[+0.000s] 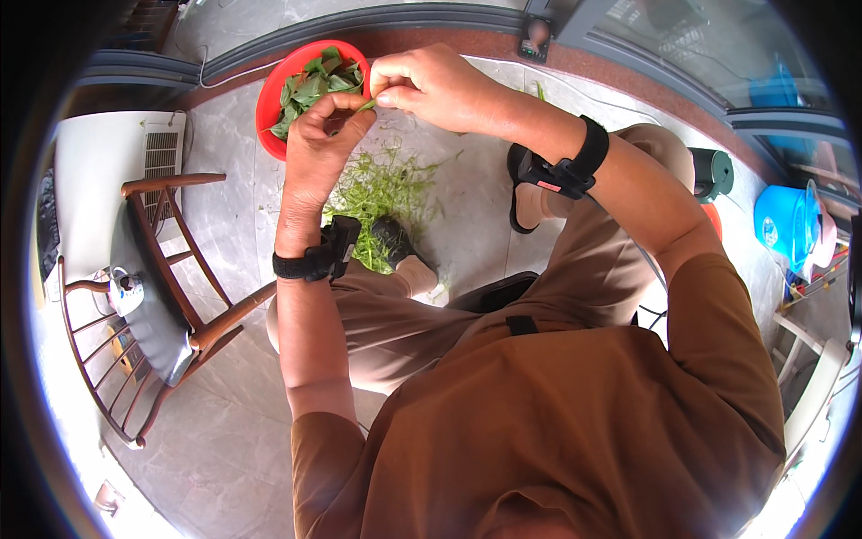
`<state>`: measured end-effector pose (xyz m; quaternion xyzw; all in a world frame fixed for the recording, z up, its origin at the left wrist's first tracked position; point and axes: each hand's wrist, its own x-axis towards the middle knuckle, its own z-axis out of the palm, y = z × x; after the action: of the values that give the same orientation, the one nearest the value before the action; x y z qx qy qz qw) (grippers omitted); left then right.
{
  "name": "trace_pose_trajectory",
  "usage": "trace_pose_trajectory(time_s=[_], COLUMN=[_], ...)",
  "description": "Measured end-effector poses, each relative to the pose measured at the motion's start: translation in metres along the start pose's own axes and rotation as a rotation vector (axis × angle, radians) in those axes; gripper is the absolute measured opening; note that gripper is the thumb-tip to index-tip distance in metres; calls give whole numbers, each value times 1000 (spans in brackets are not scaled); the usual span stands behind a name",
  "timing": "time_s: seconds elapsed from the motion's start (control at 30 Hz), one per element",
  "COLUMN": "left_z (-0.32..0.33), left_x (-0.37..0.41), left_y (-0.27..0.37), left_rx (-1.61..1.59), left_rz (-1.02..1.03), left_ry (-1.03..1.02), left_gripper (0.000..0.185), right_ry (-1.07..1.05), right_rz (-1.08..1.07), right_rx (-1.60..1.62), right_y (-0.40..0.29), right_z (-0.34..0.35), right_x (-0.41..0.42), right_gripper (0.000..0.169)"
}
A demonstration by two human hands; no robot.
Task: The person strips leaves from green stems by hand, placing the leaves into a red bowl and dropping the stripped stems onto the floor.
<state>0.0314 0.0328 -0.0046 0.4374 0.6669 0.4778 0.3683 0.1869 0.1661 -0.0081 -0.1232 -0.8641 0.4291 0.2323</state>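
Between the fingertips of my left hand (330, 138) and my right hand (431, 87) is a short piece of green stem (367, 105). Both hands pinch it, thumb against forefinger. Just behind my left hand a red plastic basin (268, 84) stands on the floor, partly covered by that hand. Broad dark-green leaves (316, 84) fill much of it. On the tiles below my hands lies a loose heap of thin, pale-green peeled strips (387, 185), spread around my left shoe (394, 242). A black strap with a small device circles each wrist.
To the left stands a wooden chair (192, 236) with a dark seat and a cup (126, 291) on it. A white cabinet-like appliance (101, 182) is behind it. A glass door frame with a phone (537, 39) leaning there borders the far side. A blue bucket (781, 222) sits at right.
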Motion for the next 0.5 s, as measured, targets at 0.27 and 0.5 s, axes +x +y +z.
trace_pose_trajectory(time_s=[0.27,0.5], left_z=[8,14], left_x=[0,-7], left_y=[14,17], left_rx=[667,436], left_rz=[555,311], left_ry=[482,268], left_gripper=[27,15], right_ry=[101,190], right_rz=[179,272], right_rx=[138,322], right_y=[-1,1], right_z=[3,3], right_x=[-1,4], right_gripper=[10,11])
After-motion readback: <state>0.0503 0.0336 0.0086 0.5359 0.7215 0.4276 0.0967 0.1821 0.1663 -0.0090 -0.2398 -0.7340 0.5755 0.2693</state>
